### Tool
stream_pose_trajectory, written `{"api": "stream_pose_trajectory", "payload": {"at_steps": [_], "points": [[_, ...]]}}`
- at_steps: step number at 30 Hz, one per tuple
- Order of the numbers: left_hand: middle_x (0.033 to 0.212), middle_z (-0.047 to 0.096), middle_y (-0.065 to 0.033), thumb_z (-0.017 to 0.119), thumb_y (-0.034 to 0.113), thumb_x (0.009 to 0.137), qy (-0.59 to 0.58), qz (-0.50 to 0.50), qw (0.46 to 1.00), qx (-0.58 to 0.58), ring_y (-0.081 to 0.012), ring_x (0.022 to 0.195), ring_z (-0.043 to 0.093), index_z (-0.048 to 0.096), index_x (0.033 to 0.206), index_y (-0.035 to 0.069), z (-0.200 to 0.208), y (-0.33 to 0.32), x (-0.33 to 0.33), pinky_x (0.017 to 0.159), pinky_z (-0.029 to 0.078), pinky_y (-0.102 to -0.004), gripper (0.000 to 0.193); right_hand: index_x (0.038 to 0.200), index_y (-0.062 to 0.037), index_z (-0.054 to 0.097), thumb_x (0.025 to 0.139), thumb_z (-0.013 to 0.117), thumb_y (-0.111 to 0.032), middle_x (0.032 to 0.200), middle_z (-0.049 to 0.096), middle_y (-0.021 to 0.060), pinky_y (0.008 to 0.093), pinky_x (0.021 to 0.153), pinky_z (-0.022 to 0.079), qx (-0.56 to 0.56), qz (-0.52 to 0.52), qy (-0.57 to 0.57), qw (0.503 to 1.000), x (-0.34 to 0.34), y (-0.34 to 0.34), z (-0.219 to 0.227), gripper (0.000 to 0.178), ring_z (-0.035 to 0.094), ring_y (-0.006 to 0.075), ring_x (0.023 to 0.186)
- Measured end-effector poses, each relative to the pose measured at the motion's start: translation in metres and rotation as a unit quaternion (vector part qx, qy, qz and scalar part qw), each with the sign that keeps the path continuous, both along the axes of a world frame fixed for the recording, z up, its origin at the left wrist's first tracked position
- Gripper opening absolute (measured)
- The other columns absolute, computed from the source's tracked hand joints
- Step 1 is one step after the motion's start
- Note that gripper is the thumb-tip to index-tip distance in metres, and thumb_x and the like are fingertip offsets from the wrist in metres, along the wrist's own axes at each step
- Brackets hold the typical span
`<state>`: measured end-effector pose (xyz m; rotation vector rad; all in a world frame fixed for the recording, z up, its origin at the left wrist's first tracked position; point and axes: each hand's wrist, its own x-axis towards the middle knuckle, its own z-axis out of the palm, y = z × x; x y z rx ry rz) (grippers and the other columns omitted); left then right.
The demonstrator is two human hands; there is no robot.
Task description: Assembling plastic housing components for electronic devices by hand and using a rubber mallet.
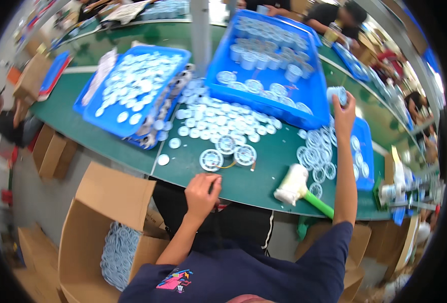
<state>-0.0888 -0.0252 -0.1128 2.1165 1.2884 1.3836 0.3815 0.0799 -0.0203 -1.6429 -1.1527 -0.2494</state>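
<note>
My right hand (344,113) is raised at the right end of the big blue tray (317,96), its fingers closed round a light blue plastic cup-shaped part (337,95). At the table's front edge, my left hand (202,194) has loosely bent fingers, the thumb apart, and nothing visible in it. Just beyond it lie three round, spoked pale blue parts, among them a left one (211,159) and a right one (244,154), with thin wires. Behind these spreads a heap of small pale discs (223,118). Rows of cup-shaped parts (256,60) stand inside the big tray.
A mallet (294,186) with a green handle lies near the front edge, beside a pile of clear rings (314,149). Stacked blue trays (92,113) hold discs at left. A blue tray (367,141) lies at right. An open carton (82,227) holds blue rings. Other people work across the table.
</note>
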Motion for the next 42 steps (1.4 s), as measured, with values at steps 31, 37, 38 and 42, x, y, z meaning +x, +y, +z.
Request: {"api": "stream_pose_trajectory", "payload": {"at_steps": [31,37,38,42], "points": [[0.091,0.069,-0.0054,0.075,0.012,0.089,-0.072,-0.016,0.997,0.022,-0.0264,0.08,0.067,0.07,0.098,0.008,-0.011,-0.009,-0.002,0.07,0.053,-0.0388,0.011,0.128,0.0109,0.054,0.078,0.081,-0.033,0.116,0.068,0.0318,0.0463,0.098,0.052,-0.108,0.24,0.036,0.964,-0.393,0.313,0.041,0.072,0.067,0.0431,0.111],[0.095,0.07,-0.0042,0.075,0.014,0.089,-0.075,-0.019,0.997,0.028,-0.0244,0.083,0.067,0.069,0.103,0.009,-0.02,-0.011,-0.001,0.073,0.054,-0.0377,0.016,0.13,0.0077,0.053,0.088,0.08,-0.031,0.104,0.072,0.0191,0.0321,0.07,0.057,-0.131,0.422,0.1,0.891,-0.455,0.278,0.049,0.064,0.073,0.0191,0.074],[0.096,0.07,-0.0045,0.075,0.014,0.089,-0.075,-0.018,0.997,0.024,-0.0244,0.084,0.067,0.069,0.104,0.009,-0.02,-0.012,-0.002,0.074,0.054,-0.0375,0.016,0.133,0.0066,0.053,0.088,0.08,-0.031,0.109,0.071,0.0201,0.032,0.07,0.057,-0.135,0.432,0.086,0.887,-0.471,0.269,0.048,0.065,0.073,0.0205,0.076],[0.097,0.07,-0.0052,0.075,0.014,0.09,-0.081,-0.021,0.996,0.023,-0.0245,0.086,0.068,0.069,0.105,0.008,-0.021,-0.011,-0.003,0.075,0.055,-0.0371,0.017,0.137,0.0045,0.052,0.09,0.079,-0.031,0.117,0.068,0.0205,0.0323,0.072,0.057,-0.13,0.503,0.054,0.853,-0.509,0.229,0.064,0.065,0.074,0.0213,0.084]]}}
